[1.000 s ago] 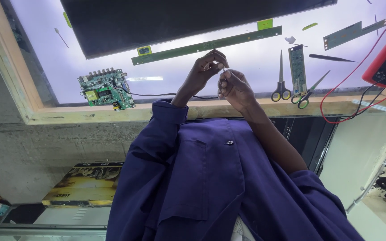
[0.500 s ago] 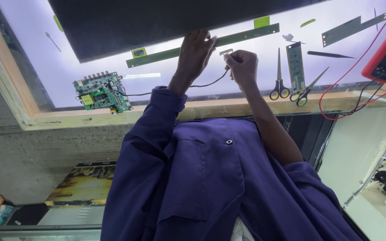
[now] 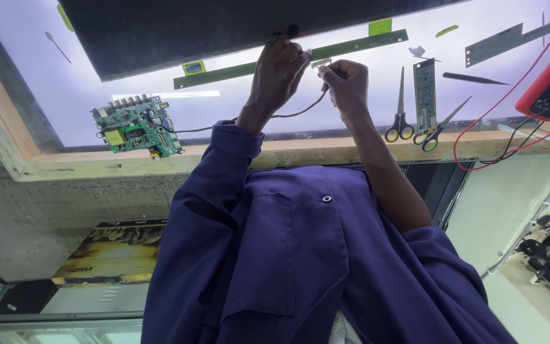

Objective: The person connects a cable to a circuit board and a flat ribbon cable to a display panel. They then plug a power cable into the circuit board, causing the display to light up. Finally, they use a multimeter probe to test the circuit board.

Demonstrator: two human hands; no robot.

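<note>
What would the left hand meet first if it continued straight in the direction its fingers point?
Probably the long green strip board: the left hand already reaches it, with the dark panel just beyond. Depth is unclear.

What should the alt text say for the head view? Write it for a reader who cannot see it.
A person in a purple work shirt holds the left hand against a long green strip board at a dark panel's edge, while the right hand pinches a thin dark cable near its connector. A green circuit board and two pairs of scissors lie on the lit white bench.
</note>
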